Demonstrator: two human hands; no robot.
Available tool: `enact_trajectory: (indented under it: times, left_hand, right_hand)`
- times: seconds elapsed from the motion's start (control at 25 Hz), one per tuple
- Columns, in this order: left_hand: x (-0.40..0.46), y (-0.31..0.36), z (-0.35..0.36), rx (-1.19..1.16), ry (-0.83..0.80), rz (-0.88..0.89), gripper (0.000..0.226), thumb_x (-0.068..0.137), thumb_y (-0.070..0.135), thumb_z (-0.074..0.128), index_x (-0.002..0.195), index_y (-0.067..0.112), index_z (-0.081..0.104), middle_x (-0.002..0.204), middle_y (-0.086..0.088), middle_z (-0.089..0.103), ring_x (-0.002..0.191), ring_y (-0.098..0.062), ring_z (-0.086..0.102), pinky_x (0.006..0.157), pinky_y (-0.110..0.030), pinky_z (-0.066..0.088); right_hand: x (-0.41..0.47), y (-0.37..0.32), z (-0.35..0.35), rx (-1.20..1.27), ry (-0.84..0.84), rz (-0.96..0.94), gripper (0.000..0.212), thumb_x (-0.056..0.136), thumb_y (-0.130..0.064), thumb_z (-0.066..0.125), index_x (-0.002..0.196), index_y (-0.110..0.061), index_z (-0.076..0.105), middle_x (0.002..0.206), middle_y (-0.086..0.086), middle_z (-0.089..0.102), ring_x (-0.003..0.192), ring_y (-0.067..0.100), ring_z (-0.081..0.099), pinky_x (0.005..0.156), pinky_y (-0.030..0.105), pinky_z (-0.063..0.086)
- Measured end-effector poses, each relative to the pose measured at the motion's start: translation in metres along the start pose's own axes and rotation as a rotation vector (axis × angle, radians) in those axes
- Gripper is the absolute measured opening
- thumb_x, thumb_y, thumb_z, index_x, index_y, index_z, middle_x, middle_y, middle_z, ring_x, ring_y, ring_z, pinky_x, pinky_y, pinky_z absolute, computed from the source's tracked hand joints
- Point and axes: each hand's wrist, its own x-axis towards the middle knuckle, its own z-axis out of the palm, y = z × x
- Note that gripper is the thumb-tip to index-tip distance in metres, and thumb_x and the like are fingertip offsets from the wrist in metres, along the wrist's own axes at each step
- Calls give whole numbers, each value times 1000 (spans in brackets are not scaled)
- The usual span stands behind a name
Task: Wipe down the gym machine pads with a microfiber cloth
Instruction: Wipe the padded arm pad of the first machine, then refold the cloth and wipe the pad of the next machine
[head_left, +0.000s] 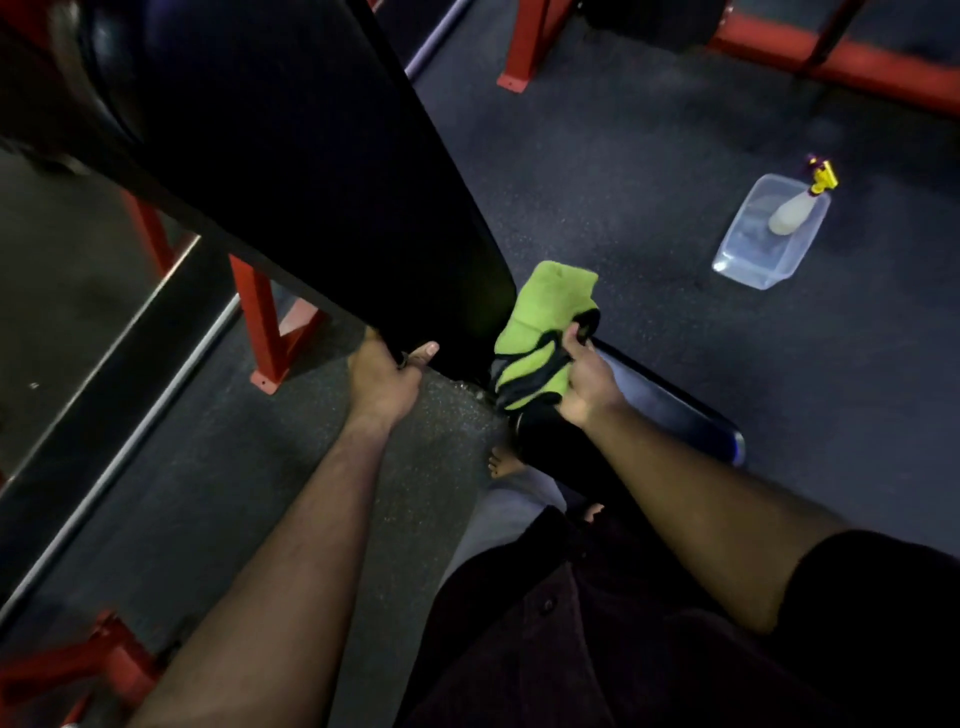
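A long black back pad (311, 171) of the bench slants from the top left down to the centre. My left hand (387, 376) grips its lower left corner, thumb on top. My right hand (587, 379) holds a folded lime-green microfiber cloth (545, 322) with dark edging, pressed against the pad's lower right edge. Just below my right hand lies the black seat pad (670, 410), partly hidden by my forearm.
A clear plastic tub (748, 260) holding a spray bottle (797, 208) with a yellow trigger stands on the dark rubber floor at the right. Red steel frame legs (265, 332) stand left of the pad, with more red frame (857, 62) at the top right.
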Motion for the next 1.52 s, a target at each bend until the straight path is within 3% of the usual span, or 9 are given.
enact_trajectory:
  times: [0.2,0.4,0.48,0.6,0.72,0.88,0.96,1.12,1.52]
  left_hand:
    - [-38,-2,34,-358,117,-353,51,79,48,76,102,3,71,101,-13,74,96,-27,69,82,-35,56]
    - [-82,12,43,-809,-308,-383,38,92,43,62,107,9,63,66,9,68,49,0,55,43,-16,41]
    - [-88,16,39,-804,-217,-235,64,84,37,75,138,14,49,100,5,70,77,-3,65,59,-20,52]
    - [-91,23,34,-490,13,81,77,71,45,83,139,34,50,128,-1,52,113,-14,58,96,-35,53]
    - [-99,37,18,-347,-151,245,91,69,51,83,147,27,43,136,0,45,126,-10,48,111,-30,39]
    - [-120,37,-17,-588,-226,139,62,68,16,86,124,23,59,115,-1,70,106,-17,68,93,-33,55]
    - [-136,29,-45,-923,-197,-49,39,77,-10,66,108,13,67,101,-9,75,93,-26,72,87,-40,58]
    - [-164,-24,-94,-1437,-95,-404,30,84,-5,52,108,0,69,107,-17,73,86,-29,73,78,-41,60]
    - [-289,-155,-186,-1419,274,-235,27,89,6,64,117,5,68,112,-15,73,100,-29,71,87,-44,58]
  right_hand:
    - [-50,-17,-13,-57,-164,201,60,101,-51,39,147,-12,47,142,16,55,126,32,56,94,42,53]
    - [-101,-26,-8,-98,-329,204,74,91,-59,53,145,-8,49,146,21,50,136,38,46,117,56,30]
    - [-111,-28,-2,-130,-338,213,76,93,-64,46,143,-7,50,146,21,51,136,37,47,117,56,29]
    - [-125,-30,15,-163,-384,142,84,92,-74,28,145,-11,49,142,17,56,132,34,52,112,53,38]
    - [-146,-26,40,-278,-463,-31,45,101,-30,46,143,-11,48,127,15,67,117,29,64,95,41,54]
    - [-168,-20,54,-551,-433,-282,44,87,13,60,127,-7,56,104,12,75,91,25,72,77,39,60]
    - [-185,-16,58,-551,-427,-332,42,87,12,62,126,-2,57,107,12,74,92,25,71,82,41,60]
    - [-225,-4,70,-432,-490,-178,39,93,4,55,131,-6,59,127,17,67,112,34,67,93,51,55]
    - [-327,112,111,-614,-696,9,41,90,8,53,129,-3,59,124,19,67,109,35,67,87,49,58]
